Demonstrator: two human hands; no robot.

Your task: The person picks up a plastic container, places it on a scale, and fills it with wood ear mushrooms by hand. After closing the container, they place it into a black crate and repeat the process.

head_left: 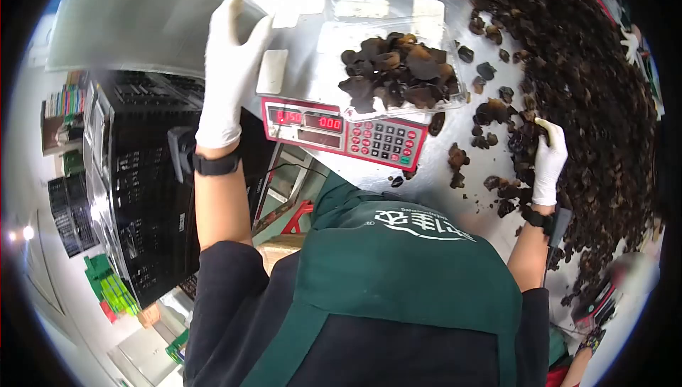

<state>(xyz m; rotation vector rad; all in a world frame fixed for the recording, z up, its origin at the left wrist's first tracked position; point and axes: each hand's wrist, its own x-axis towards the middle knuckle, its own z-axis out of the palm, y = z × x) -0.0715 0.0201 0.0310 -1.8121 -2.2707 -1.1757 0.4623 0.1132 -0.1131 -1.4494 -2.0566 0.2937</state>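
My left hand [234, 60], in a white glove, is beside the left edge of a clear plastic tray [302, 78]. Its thumb and fingers are spread apart, and I see nothing between them. The tray rests on a red-and-white digital scale [344, 135] with lit red digits. A heap of dark wood ear mushrooms [401, 71] lies toward the tray's right side. My right hand [550, 160], also gloved, reaches into the large pile of wood ear mushrooms [590, 89] on the table. Its fingers are curled around dark pieces at the pile's near edge.
Loose mushroom pieces [458, 160] lie on the metal table [479, 199] between scale and pile. A grey translucent bin [142, 18] stands at upper left, above stacked black crates [153, 181]. Another person's gloved hand [630, 45] is at the far right; another person's arm [579, 366] shows at lower right.
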